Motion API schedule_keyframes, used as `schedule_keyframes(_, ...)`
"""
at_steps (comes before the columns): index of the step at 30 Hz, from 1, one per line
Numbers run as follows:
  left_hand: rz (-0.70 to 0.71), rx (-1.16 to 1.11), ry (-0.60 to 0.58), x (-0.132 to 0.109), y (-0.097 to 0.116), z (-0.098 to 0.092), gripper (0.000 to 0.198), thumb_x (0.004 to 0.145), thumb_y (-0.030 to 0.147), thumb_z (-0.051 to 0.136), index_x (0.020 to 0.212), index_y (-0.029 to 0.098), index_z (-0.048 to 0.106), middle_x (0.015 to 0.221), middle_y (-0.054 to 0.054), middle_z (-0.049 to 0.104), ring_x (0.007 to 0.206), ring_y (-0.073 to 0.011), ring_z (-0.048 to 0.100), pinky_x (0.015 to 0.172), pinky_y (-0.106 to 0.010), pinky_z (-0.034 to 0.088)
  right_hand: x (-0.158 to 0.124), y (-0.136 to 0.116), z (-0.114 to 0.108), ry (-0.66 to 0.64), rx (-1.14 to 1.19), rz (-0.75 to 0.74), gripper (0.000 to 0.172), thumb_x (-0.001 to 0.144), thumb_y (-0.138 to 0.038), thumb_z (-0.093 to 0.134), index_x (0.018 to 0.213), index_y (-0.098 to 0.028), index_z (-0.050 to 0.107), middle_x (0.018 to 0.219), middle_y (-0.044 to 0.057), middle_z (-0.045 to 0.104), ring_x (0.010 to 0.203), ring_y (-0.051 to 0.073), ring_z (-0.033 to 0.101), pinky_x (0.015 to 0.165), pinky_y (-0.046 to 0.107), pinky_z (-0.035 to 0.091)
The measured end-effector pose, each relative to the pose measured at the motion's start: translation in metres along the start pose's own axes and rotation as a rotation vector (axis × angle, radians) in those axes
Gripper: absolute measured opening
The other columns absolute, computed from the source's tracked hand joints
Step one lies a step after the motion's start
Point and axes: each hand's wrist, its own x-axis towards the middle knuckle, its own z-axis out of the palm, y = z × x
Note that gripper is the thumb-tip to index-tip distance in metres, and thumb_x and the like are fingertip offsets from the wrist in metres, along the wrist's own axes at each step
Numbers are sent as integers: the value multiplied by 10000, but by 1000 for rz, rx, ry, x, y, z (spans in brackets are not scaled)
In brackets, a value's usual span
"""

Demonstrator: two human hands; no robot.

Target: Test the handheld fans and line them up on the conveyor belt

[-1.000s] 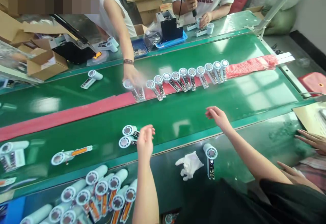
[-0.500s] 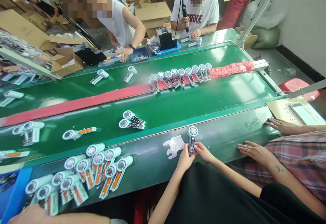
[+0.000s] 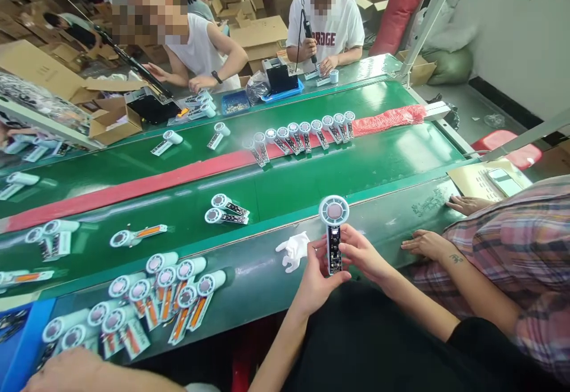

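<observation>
My left hand (image 3: 317,279) is closed around the lower handle of a handheld fan (image 3: 333,211), which stands upright in front of me. The fan has a round white head with a grille, and its open handle bares a dark circuit board. From the right, my right hand (image 3: 363,252) grips the handle's side with its fingertips. A crumpled white glove (image 3: 293,251) lies on the metal bench ledge (image 3: 258,273) just left of my hands.
Several fans with orange strips (image 3: 165,276) crowd the ledge at left, near a co-worker's hand (image 3: 66,371). Two fans (image 3: 227,209) lie on the green belt (image 3: 294,184). More line a red strip (image 3: 178,178). At right rest a co-worker's hands (image 3: 425,243). Two people work opposite.
Both my hands have lifted the fan off the ledge and closer to me. The co-worker opposite at left has drawn a hand back from the belt. My view has shifted slightly.
</observation>
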Motion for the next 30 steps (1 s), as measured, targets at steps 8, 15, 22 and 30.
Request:
schedule_keyframes(8,157,458,230,-6,37,-30,418,753,460,739,1057,201,613,1048,-82,660,973,-232,610,825,-338,482,-18,-16,13,-144,78,-7,350,853,-401,693,1059,-216,479,1054,50,632,855,169,652,755,328,518)
schedule_keyframes(15,10,115,75,11,10,-14,505,747,408,748,1183,190,618,1227,-111,645,1151,-275,588,991,-386,456,-28,9,9,-98,143,39,377,907,-433,622,1187,-244,456,919,-2,596,686,104,602,602,227,459)
schedule_keyframes(22,-68,-12,155,18,0,1,452,745,407,740,1120,173,646,1190,-112,670,1093,-282,622,831,-343,530,-48,9,0,-121,98,5,585,839,-397,715,1324,-247,424,1114,48,566,943,165,606,724,271,508)
schedule_keyframes(30,-43,-42,123,28,-8,13,371,737,319,769,1059,181,646,1159,-86,696,1124,-229,624,1028,-357,447,-46,24,13,165,-41,144,434,707,-357,788,955,-212,462,693,-79,448,468,44,358,374,173,224)
